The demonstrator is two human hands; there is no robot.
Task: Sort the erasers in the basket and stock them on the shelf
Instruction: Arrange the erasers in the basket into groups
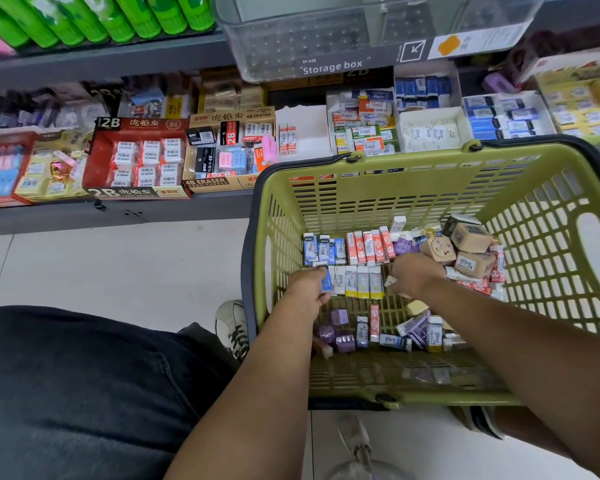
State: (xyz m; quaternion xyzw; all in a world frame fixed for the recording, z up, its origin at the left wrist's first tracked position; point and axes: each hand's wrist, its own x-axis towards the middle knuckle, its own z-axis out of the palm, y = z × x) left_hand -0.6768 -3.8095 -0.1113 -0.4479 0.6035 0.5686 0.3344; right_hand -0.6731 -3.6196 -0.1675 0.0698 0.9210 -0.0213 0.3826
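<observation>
A green plastic basket point(368, 188) stands on the floor before the shelf, with erasers sorted into rows inside. Blue-sleeved erasers point(321, 249) line the far left, red-and-white ones point(369, 247) sit beside them, and yellow-and-white ones point(361, 282) form a nearer row. My left hand point(307, 289) pinches a blue eraser point(326, 281) at the left end of that nearer row. My right hand point(414, 273) reaches down among the erasers in the middle, fingers curled; what it holds is hidden. Tan erasers point(468, 249) pile at the right, purple ones point(340, 332) lie near.
The shelf point(118, 216) carries open display boxes: a red 2B eraser box point(139, 161), a 4B eraser box point(222, 152), a nearly bare white box point(305, 133) and blue eraser boxes point(499, 116). A clear storage box point(326, 39) hangs above. My knee and shoe are left of the basket.
</observation>
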